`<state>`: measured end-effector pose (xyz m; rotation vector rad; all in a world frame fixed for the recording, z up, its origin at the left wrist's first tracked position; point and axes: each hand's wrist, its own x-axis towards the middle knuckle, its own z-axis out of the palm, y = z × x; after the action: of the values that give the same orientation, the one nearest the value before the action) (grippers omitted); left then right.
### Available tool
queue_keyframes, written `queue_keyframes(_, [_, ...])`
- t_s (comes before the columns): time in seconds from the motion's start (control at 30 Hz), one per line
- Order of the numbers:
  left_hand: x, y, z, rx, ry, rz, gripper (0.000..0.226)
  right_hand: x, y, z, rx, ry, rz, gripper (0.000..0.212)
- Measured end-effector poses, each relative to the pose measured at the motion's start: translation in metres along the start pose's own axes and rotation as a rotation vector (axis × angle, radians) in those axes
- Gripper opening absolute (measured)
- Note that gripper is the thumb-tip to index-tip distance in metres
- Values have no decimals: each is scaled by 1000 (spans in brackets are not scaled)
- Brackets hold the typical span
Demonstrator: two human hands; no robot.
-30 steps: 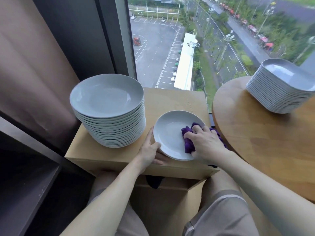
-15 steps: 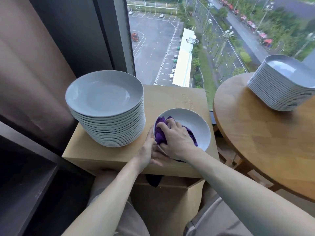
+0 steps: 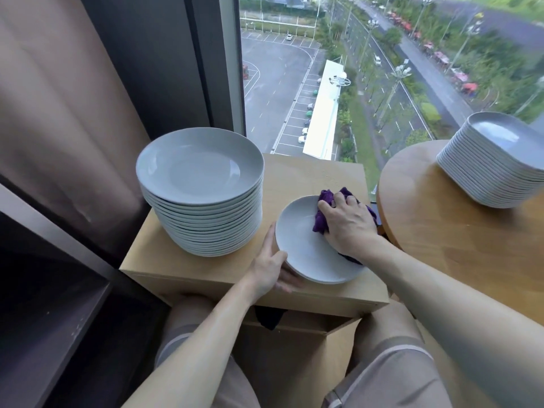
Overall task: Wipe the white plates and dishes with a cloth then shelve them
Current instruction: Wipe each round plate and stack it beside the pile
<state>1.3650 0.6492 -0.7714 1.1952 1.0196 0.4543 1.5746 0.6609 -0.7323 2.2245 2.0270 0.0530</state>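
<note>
A single white plate lies tilted over the front right of a wooden box. My left hand grips the plate's near-left rim, thumb on top and fingers beneath. My right hand presses a purple cloth onto the far right part of the plate, fingers curled over the cloth. A tall stack of round white plates stands on the left of the box. A second stack of squarish white dishes sits on a round wooden table at the right.
A large window rises right behind the box, with a brown curtain to its left. A dark shelf unit stands at the lower left. My knees are under the box's front edge.
My right hand has swept the cloth from the plate's left side across to its far right edge. The left hand has kept its hold on the rim.
</note>
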Motion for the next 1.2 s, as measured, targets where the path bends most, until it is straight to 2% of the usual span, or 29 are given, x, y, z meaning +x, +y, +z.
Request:
queue_keyframes(0.2, [-1,0,-1,-5,-5,14,76,-42,22,-12,12,-163,-82,48])
queue_keyframes(0.37, [0,-3,-4,-20,-31,32,73,-63,-7,-17,331,-292,-122,41])
queue_keyframes(0.47, [0,-3,-5,-49,-52,38,67,-55,-31,-14,481,-257,-150,40])
queue_keyframes(0.6, [3,-4,-8,-138,-65,31,54,-35,-54,-9,568,-138,-122,35])
queue_keyframes(0.8, [2,-2,-5,-152,-115,47,46,-7,-64,6,411,9,-21,52])
queue_keyframes(0.97, [1,-5,-3,-55,-14,20,78,13,-49,4,352,-18,39,54])
queue_keyframes(1.2, [1,-6,-3,-38,11,17,85,10,2,2,174,-75,84,53])
